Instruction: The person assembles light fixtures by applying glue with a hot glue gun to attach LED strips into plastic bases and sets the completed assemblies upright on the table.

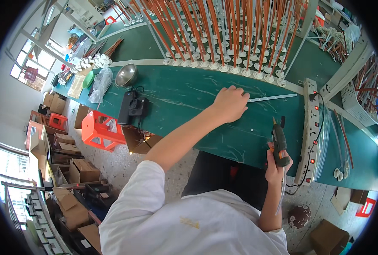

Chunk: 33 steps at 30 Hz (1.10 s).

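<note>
Nearest us, our right hand [274, 165] grips the dark green glue gun [279, 143], nozzle pointing up the frame. Our left hand [230, 103] lies palm-down, fingers curled, pinning one end of the thin pale plastic strip [272, 98]; its long axis runs rightward from that hand, toward the white power strip [310, 127]. Both rest on the green counter [184, 97], with cardboard boxes [83, 171] lower left in a workshop.

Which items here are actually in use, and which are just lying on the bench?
In use:
- glue gun, gripped in the right hand
- thin white strip, its end under the left hand

Lying about:
- power strip
- metal bowl
- black box
- plastic bag
- orange stool
</note>
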Motion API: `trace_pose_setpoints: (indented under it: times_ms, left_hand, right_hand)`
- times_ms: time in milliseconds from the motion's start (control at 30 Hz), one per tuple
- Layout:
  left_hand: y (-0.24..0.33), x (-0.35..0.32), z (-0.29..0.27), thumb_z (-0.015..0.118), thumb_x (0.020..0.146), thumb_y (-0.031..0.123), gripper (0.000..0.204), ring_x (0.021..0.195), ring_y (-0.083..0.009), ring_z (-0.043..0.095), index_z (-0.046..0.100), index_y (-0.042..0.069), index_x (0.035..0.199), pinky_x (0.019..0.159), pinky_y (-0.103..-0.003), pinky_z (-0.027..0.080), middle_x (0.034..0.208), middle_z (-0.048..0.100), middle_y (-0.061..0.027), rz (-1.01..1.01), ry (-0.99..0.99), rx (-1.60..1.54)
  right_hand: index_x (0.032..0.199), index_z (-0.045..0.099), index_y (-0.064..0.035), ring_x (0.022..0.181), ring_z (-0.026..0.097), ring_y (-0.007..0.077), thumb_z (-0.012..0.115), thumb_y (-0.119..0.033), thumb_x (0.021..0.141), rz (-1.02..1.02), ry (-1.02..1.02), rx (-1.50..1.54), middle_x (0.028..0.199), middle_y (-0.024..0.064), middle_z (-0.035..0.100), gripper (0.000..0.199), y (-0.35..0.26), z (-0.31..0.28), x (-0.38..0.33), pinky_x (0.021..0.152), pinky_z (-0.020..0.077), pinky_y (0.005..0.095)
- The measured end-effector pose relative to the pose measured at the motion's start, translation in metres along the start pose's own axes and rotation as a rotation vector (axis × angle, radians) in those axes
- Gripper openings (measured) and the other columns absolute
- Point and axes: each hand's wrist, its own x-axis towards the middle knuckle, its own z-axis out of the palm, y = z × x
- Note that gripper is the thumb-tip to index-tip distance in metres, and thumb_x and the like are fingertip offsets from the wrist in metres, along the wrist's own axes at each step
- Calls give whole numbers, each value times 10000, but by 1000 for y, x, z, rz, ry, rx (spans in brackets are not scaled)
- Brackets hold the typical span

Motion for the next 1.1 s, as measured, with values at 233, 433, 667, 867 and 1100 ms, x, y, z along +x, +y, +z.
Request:
trace_pose_setpoints:
  times_ms: [233, 433, 667, 867, 1100]
  left_hand:
    - [12, 3, -13, 675, 867, 140, 83, 865, -319, 687, 695, 66, 900, 749, -454, 561, 839, 689, -110, -34, -94, 177]
    - [29, -63, -58, 728, 841, 52, 61, 743, -276, 731, 715, 44, 900, 679, -373, 577, 813, 728, -119, -294, 375, -345]
    - [54, -109, -37, 731, 847, -52, 96, 798, -165, 760, 721, -41, 942, 744, -270, 607, 830, 755, -114, -438, 475, -781]
    - [54, -116, -24, 741, 847, -37, 85, 775, -175, 762, 711, -39, 926, 721, -274, 601, 835, 759, -120, -442, 410, -723]
    - [56, -119, -28, 737, 846, -38, 97, 776, -199, 767, 707, -29, 938, 710, -279, 599, 845, 763, -124, -406, 377, -629]
  right_hand:
    - [1084, 687, 57, 875, 681, 166, 650, 10, 857, -17, 83, 138, 1003, 130, 737, 235, 14, -7, -14, 804, 518, 298]
    - [972, 741, -17, 727, 695, 218, 730, -14, 786, -138, 53, 20, 828, 101, 728, 186, 5, 4, -33, 691, 531, 318]
    - [787, 660, -22, 584, 614, 291, 759, -41, 771, -177, -202, -84, 676, 114, 631, 103, -32, 20, -33, 556, 459, 354]
    - [688, 574, -27, 497, 545, 302, 765, -39, 752, -155, -214, -138, 596, 110, 556, 202, -30, 33, -49, 489, 412, 371]
    - [648, 529, -38, 500, 557, 335, 763, -77, 719, -166, -212, -208, 578, 123, 546, 248, -25, 48, -47, 476, 417, 389]
